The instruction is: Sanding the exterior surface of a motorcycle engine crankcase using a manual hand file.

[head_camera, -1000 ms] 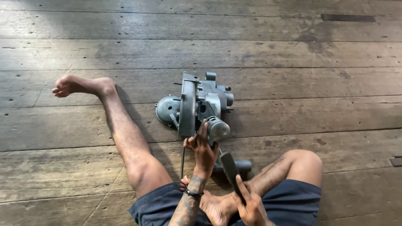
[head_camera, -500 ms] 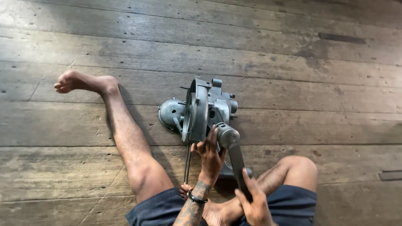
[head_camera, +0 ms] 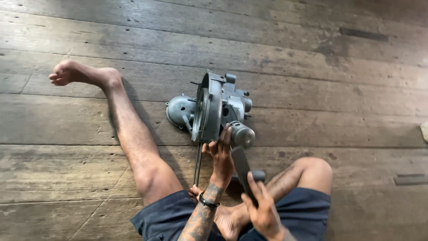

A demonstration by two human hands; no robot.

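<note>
A grey metal engine casing point(head_camera: 209, 107) stands on edge on the wooden floor between my legs. My left hand point(head_camera: 221, 154), on a tattooed arm with a black wristband, grips the casing's near edge beside a round metal boss point(head_camera: 243, 134). My right hand point(head_camera: 263, 209) holds the handle of a dark flat tool point(head_camera: 242, 167) whose far end sits at that boss. A thin metal rod point(head_camera: 197, 165) runs down from the casing toward my lap.
My left leg point(head_camera: 129, 134) stretches out to the left with its bare foot point(head_camera: 76, 73) far out. My right knee point(head_camera: 312, 172) is bent. A dark flat strip point(head_camera: 410, 179) lies on the worn wooden floor planks point(head_camera: 312, 80) at the right.
The casing now stands slightly more upright and closer in view. Both hands keep their holds, and the tool's handle has shifted a little toward my right.
</note>
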